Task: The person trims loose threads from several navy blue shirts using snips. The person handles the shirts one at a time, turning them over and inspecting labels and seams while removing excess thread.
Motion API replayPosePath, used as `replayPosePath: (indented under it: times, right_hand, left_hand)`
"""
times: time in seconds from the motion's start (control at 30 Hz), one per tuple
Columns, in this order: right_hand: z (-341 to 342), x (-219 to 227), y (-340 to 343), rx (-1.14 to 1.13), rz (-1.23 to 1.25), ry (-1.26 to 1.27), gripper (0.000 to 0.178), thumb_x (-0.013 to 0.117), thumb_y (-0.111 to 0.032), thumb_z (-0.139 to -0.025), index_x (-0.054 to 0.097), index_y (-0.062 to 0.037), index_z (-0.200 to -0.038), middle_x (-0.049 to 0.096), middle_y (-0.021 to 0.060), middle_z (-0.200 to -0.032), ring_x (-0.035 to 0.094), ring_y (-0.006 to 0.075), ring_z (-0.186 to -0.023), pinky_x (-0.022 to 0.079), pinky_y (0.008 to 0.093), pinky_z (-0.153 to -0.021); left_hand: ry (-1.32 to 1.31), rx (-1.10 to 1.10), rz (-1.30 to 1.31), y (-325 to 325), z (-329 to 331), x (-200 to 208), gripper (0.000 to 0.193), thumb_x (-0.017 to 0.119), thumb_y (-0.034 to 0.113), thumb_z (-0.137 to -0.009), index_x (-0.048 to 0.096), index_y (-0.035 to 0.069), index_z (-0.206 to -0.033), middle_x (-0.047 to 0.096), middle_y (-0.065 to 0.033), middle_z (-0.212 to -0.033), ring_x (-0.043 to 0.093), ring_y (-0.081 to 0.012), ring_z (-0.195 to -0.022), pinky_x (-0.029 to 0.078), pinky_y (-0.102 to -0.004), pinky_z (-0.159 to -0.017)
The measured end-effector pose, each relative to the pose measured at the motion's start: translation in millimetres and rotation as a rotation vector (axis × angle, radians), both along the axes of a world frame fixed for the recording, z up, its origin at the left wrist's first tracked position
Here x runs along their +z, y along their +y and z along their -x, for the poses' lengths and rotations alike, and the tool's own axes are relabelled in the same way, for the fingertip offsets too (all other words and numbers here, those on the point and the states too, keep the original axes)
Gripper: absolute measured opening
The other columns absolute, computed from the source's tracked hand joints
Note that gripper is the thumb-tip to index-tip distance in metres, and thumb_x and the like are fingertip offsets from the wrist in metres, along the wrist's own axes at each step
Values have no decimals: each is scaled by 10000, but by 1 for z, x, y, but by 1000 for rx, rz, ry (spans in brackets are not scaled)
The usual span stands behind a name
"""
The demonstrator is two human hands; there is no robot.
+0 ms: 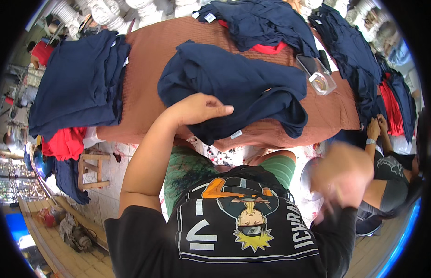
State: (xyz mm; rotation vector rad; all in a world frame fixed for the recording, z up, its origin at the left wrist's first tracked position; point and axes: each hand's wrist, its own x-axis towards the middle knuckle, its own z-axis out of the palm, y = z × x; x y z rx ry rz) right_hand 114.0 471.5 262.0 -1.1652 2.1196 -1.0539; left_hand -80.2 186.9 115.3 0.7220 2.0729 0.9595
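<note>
A dark navy garment lies loosely bunched on the brown-covered table in front of me, with a small white tag at its near edge. My left hand rests over its near left part, the thumb stretched out and the fingers slightly bent, with a gap between thumb and index finger. No cloth shows gripped in it. Off the table at the right, my right hand is raised near my body and smeared by motion. Its fingers cannot be made out.
A stack of folded navy garments stands on the left. More navy garments with red pieces lie at the back. A clear plastic box sits at the table's right. Another person's hands are at the right; a wooden stool stands left.
</note>
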Motion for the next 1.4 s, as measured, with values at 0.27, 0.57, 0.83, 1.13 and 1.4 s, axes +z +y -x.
replayPosePath:
  times: [0.27,0.57,0.83,1.13,1.4]
  right_hand:
    - [59,-112,67,-994,-421,185,226,691,-130,-824,675,-9,-1014,702,154,-867,681,232,-737,503,360,-683]
    - [61,-98,29,-1090,280,213,230,737,-191,-843,681,-20,-986,629,-31,-784,563,65,-731,459,266,-648]
    - [74,-218,112,-1574,-225,193,388,724,-225,-799,655,-48,-1136,681,140,-969,637,263,-987,471,351,-890]
    - [79,-201,60,-1506,-367,601,379,757,-291,-785,692,-56,-1075,652,180,-1036,627,313,-924,494,403,-808]
    - [86,-169,-57,-1053,248,65,145,753,-194,-824,688,-65,-814,615,5,-739,589,102,-677,442,249,-611]
  left_hand:
    - [106,-129,199,4,-25,14,364,704,349,-827,692,-15,-836,692,-96,-708,665,-182,-627,520,-308,-615]
    - [627,951,-1320,-36,40,72,285,460,-20,-935,528,-17,-1212,667,-100,-967,634,-148,-917,490,-277,-848]
    - [634,1038,-843,-48,24,-103,348,607,82,-906,517,-32,-1222,642,-139,-1098,618,-203,-1016,461,-311,-918]
    - [600,1101,-727,-54,18,-99,375,621,140,-918,510,-26,-1235,635,-168,-1152,619,-215,-1056,460,-310,-923]
    - [112,1136,-1044,-61,42,-41,134,637,162,-876,586,94,-772,607,-36,-757,560,-125,-755,443,-254,-738]
